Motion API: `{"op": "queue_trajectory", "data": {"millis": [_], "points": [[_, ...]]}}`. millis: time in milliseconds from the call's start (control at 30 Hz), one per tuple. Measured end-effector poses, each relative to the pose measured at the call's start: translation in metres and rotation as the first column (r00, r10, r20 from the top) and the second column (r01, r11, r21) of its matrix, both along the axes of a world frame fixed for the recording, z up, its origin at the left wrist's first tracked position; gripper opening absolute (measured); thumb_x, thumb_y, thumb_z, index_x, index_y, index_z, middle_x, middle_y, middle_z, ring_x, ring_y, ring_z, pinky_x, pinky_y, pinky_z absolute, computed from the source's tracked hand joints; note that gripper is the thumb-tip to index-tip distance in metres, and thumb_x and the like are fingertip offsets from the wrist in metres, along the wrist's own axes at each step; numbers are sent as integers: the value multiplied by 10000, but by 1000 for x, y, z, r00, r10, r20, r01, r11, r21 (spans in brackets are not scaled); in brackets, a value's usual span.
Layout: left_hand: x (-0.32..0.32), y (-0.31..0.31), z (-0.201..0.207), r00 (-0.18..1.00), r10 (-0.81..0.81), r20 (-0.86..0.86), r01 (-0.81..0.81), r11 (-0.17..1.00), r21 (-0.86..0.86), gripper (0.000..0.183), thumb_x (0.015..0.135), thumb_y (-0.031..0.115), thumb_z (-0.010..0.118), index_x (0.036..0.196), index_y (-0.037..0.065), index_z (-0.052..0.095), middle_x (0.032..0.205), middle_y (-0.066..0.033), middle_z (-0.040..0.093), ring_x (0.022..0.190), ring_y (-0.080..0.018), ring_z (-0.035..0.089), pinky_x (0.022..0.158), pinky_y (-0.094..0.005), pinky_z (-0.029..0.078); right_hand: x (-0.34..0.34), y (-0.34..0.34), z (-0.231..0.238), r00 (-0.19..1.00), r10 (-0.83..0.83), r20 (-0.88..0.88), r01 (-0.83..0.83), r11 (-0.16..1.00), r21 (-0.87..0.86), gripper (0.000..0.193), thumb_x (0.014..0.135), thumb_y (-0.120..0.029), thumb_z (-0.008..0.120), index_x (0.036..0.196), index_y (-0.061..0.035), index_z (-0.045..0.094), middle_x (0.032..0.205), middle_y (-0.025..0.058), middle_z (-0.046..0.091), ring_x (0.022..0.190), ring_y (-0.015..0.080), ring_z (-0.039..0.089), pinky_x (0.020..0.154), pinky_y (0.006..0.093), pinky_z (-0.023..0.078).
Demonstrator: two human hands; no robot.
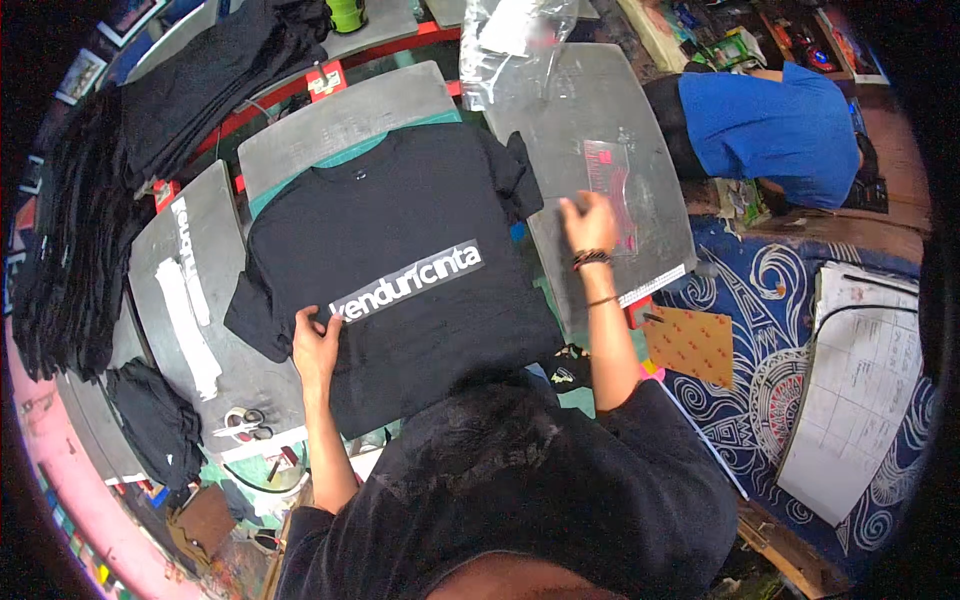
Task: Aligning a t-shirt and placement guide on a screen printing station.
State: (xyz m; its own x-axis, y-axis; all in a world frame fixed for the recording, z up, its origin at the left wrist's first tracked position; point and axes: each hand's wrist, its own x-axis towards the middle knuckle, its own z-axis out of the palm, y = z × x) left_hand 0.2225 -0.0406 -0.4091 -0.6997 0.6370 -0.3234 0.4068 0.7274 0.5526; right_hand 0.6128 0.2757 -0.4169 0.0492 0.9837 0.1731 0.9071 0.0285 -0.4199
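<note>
A black T-shirt lies spread on a grey board in front of me. Across its chest runs a clear film strip with white lettering. My left hand is at the strip's left end, thumb and forefinger apart, the thumb touching or just beside the strip's corner. My right hand is raised above the grey board to the right, slightly blurred. Its fingers are bent with the thumb apart, and nothing shows in them. Beside it on that board lies a clear sheet with red print.
White strips and scissors lie on the left board. Black shirts hang in a pile at far left. A plastic bag sits at the back. On the right are a person in blue and a white chart.
</note>
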Motion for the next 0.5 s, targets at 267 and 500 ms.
{"op": "queue_trajectory", "data": {"millis": [267,500], "points": [[-13,3,-10,1000,18,20,-20,991,131,385,890,261,763,1173,19,665,786,-50,591,721,-189,594,696,-349,499,76,62,-2,924,-95,370,246,888,-388,954,667,-649,855,1312,10,609,1401,219,563,1299,393,554,1047,480,496],[-6,-14,-20,999,3,32,-12,960,281,304,909,210,752,1148,33,690,832,-56,586,750,-175,590,707,-332,499,74,76,4,949,-109,297,239,862,-447,725,606,-602,797,1022,-9,784,1061,213,758,1022,336,737,868,439,585]]}}
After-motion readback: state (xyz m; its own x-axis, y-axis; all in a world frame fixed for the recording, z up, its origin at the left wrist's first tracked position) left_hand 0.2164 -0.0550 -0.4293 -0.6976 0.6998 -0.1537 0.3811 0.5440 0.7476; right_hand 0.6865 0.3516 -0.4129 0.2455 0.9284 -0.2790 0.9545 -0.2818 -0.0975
